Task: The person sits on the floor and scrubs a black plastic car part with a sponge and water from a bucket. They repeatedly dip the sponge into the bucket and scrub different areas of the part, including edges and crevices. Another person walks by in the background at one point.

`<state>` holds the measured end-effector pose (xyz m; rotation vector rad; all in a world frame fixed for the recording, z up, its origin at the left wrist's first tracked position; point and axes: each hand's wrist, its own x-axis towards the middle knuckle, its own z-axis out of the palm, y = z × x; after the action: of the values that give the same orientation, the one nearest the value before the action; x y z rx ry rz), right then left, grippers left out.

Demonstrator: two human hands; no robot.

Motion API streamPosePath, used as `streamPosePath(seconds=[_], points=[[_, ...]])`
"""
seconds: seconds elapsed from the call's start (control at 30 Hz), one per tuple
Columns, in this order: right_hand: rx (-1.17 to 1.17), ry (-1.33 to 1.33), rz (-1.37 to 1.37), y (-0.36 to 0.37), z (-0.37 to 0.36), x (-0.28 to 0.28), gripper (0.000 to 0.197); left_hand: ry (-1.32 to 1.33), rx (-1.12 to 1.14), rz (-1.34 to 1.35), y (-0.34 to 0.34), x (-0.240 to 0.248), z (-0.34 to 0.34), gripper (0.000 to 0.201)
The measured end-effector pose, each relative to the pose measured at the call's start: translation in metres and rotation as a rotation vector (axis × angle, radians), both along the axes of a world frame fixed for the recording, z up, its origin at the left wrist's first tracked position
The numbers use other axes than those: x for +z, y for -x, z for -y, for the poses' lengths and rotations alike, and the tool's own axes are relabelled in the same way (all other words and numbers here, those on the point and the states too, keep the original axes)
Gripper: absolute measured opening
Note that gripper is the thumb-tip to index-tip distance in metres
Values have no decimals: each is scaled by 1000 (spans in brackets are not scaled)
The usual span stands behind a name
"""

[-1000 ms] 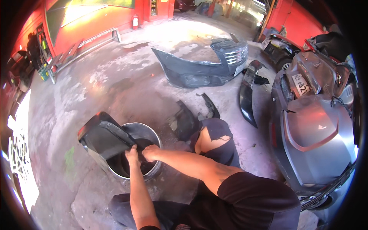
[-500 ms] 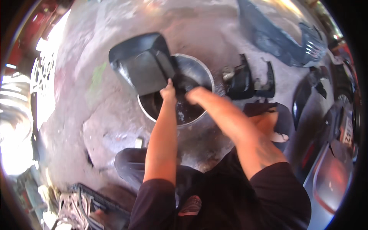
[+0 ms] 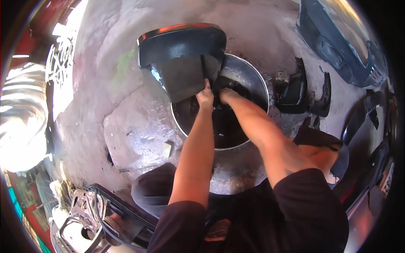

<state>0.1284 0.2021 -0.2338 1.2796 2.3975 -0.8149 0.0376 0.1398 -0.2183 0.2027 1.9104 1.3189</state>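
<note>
A large black plastic car part [image 3: 181, 46], with a curved glossy shell and a flat grey face, leans over the far left rim of a round metal basin [image 3: 262, 80]. My left hand [image 3: 206, 96] grips its near edge, thumb lying along the surface. Dark liquid [image 3: 230, 126] fills the basin. Just right of the part, my right hand [image 3: 228, 95] is curled low over the liquid; its fingertips, and anything in them, are hidden.
Right of the basin lie black plastic brackets [image 3: 294, 90]. A bluish-grey bumper [image 3: 337, 46] rests at the far right. A small pale block [image 3: 168, 149] sits on the concrete floor [image 3: 126, 101]. Metal and black parts [image 3: 90, 211] are piled at the lower left.
My view has shifted, so the scene sits further right. The black car part has tipped, showing more of its curved shell. My right hand, blurred before, is now lower beside the part.
</note>
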Motion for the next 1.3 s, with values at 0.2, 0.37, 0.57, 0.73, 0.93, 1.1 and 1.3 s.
streamPosePath(seconds=[0.2, 0.37, 0.57, 0.73, 0.93, 1.1, 1.3], points=[[426, 269, -344, -8, -15, 144, 20, -93, -33, 32, 13, -26, 12, 54], [-58, -207, -1017, -32, -19, 181, 45, -24, -191, -143, -42, 14, -1, 57], [101, -276, -817, -25, 41, 160, 34, -276, -203, 15, -22, -5, 40, 50], [-306, 159, -983, -45, 41, 174, 29, -597, 239, 559, 2, 14, 57, 43], [-593, -23, -1110, -69, 22, 128, 37, -638, 196, 513, -41, 133, 84, 14], [-563, 325, -1189, -61, 23, 137, 56, -602, 15, 457, -38, 164, 119, 43], [-496, 379, -1102, -59, 6, 127, 48, -1158, -188, 768, -19, 150, 176, 50]])
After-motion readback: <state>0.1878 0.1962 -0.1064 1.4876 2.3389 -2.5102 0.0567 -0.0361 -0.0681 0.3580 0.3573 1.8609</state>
